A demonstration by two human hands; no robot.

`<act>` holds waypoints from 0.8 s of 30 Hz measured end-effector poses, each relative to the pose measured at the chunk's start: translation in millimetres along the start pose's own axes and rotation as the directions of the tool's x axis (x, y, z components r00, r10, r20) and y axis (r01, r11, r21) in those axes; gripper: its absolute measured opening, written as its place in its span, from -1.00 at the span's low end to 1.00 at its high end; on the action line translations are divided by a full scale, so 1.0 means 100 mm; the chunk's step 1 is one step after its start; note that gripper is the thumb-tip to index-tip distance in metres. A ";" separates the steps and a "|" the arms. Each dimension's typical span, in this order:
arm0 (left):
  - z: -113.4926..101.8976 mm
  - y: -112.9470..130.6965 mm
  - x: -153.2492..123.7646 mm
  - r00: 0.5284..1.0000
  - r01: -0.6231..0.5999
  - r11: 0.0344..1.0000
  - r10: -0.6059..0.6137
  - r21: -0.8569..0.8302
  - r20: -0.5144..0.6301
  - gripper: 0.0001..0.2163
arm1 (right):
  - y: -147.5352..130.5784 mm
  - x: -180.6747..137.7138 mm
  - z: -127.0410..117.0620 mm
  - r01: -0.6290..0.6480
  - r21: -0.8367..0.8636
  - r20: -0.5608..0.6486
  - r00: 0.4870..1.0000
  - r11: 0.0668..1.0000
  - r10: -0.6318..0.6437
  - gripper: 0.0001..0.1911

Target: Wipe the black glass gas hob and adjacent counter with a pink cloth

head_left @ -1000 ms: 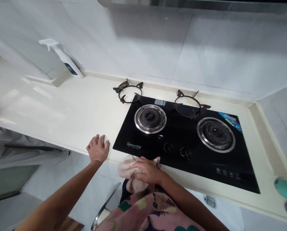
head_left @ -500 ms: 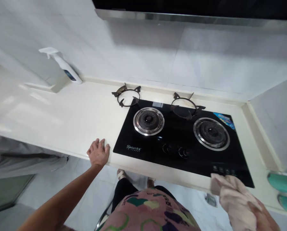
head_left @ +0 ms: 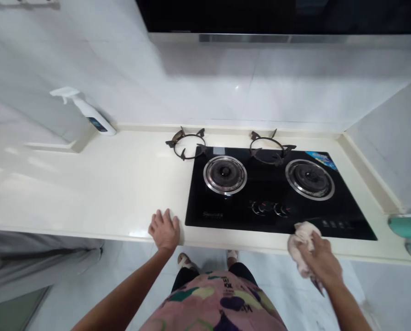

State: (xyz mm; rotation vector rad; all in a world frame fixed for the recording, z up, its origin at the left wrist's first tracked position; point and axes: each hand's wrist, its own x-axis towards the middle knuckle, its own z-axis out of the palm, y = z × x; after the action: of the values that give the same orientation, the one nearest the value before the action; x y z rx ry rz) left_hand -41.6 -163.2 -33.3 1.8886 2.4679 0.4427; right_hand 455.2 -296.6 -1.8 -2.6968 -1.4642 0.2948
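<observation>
My right hand [head_left: 324,259] grips a crumpled pale pink cloth [head_left: 302,246] at the front edge of the black glass gas hob [head_left: 239,216]. The cloth touches the hob's edge and hangs down over the counter's front. Left of the hob, my left hand [head_left: 164,230] rests with its fingers spread on the cream countertop [head_left: 122,184]. Two round burners [head_left: 225,174] sit in the hob with no grates over them. One dark pan support [head_left: 188,146] lies behind the left burner, partly on the counter. A second pan support [head_left: 269,148] lies at the hob's back edge.
A white spray bottle [head_left: 95,120] leans against the wall at the back left. Green containers [head_left: 407,226] stand at the right end of the counter. The range hood [head_left: 277,23] hangs above. Grey cloth [head_left: 36,257] hangs below the counter at left.
My right hand has moved left with the cloth, from the hob's front right corner toward the middle of its front edge. My left hand stays on the counter while the view has shifted.
</observation>
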 end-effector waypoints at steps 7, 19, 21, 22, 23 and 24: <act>0.01 -0.17 -0.06 0.998 0.025 0.941 -0.006 -0.338 0.059 -0.64 | -2.42 -0.94 0.32 0.280 0.264 0.272 0.897 0.923 -0.349 -0.23; -0.59 -1.68 -0.34 0.959 0.248 0.466 -0.240 -0.850 0.148 -0.49 | -4.44 -1.63 0.73 0.402 0.784 0.230 0.521 0.474 -0.822 -0.43; -0.67 -1.88 -0.40 0.925 0.358 0.399 -0.276 -0.844 0.262 -0.43 | -4.51 -1.69 0.76 0.311 0.853 0.203 0.540 0.418 -0.817 -0.48; -0.70 -1.95 -0.43 0.911 0.398 0.376 -0.267 -0.837 0.313 -0.41 | -4.52 -1.70 0.77 0.271 0.879 0.186 0.561 0.392 -0.806 -0.47; -0.71 -2.00 -0.45 0.900 0.428 0.362 -0.249 -0.828 0.356 -0.40 | -4.52 -1.68 0.76 0.238 0.900 0.166 0.588 0.366 -0.791 -0.46; -0.73 -2.02 -0.46 0.893 0.447 0.356 -0.229 -0.821 0.387 -0.39 | -4.50 -1.63 0.75 0.213 0.915 0.144 0.621 0.343 -0.771 -0.45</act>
State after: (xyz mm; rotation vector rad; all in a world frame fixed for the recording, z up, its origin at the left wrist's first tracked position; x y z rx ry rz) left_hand -232.4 -270.8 -16.4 0.8557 1.7271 1.1684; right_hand -17.5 -189.1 11.4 -1.2410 -1.5904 1.4284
